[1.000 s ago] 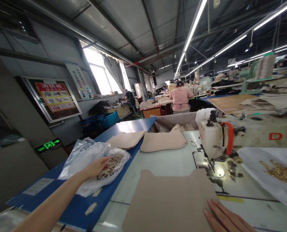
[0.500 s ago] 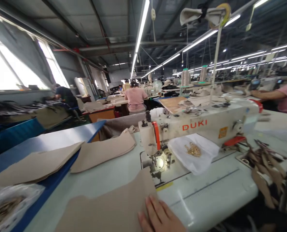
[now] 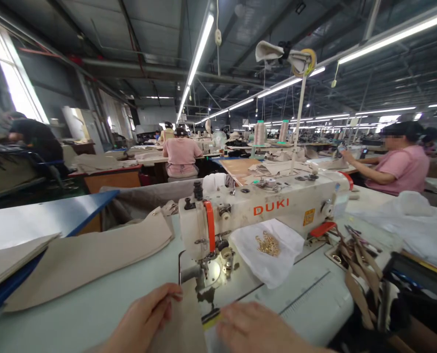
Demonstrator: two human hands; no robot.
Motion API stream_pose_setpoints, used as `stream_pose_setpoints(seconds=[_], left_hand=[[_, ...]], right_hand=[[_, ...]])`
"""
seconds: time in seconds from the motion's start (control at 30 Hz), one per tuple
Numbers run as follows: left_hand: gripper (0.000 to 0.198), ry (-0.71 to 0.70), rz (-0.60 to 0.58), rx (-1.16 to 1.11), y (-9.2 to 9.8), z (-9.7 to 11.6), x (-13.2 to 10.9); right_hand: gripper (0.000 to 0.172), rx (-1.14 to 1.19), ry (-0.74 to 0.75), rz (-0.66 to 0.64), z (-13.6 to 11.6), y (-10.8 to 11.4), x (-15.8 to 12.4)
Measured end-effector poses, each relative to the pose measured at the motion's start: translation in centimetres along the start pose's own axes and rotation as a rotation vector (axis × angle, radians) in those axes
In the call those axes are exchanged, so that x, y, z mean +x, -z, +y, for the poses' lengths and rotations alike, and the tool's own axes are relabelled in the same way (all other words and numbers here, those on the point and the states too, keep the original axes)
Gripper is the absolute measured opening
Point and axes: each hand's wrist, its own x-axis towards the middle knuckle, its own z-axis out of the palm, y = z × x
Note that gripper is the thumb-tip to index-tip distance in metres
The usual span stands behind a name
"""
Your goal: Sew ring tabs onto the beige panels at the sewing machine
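Note:
A beige fabric piece (image 3: 187,314) lies on the sewing machine bed just in front of the needle area. My left hand (image 3: 146,314) has its fingers bent together on the left edge of this piece. To the right of it, my right hand (image 3: 255,326) rests palm down on the bed, its fingers stretched out and slightly blurred; whether they touch the fabric is unclear. Beyond both hands stands the white sewing machine (image 3: 236,215). On its bed, a white cloth sheet (image 3: 249,255) carries a small heap of gold metal rings or links (image 3: 269,243).
Stacked beige fabric pieces (image 3: 93,257) lie at the left, beside a blue-edged board (image 3: 89,211). Brown straps (image 3: 361,269) hang at the right near scissors (image 3: 354,233). A thread stand (image 3: 299,117) rises behind the machine. A co-worker in pink (image 3: 402,166) sits at the right.
My left hand has come into view and onto the fabric piece. The piece has shifted toward the needle area. My view has turned right, bringing the right co-worker further into sight.

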Motion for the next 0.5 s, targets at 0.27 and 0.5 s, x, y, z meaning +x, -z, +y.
stream_pose_setpoints(seconds=[0.27,0.5], left_hand=[[0.035,-0.001,0.126,-0.028,-1.9,-1.7,0.6],[0.036,-0.029,0.106,0.008,-1.3,-0.1,0.8]], right_hand=[[0.025,-0.072,-0.672,-0.384,12.7,5.0,1.9],[0.021,-0.106,-0.745,-0.506,13.8,1.6,3.3]])
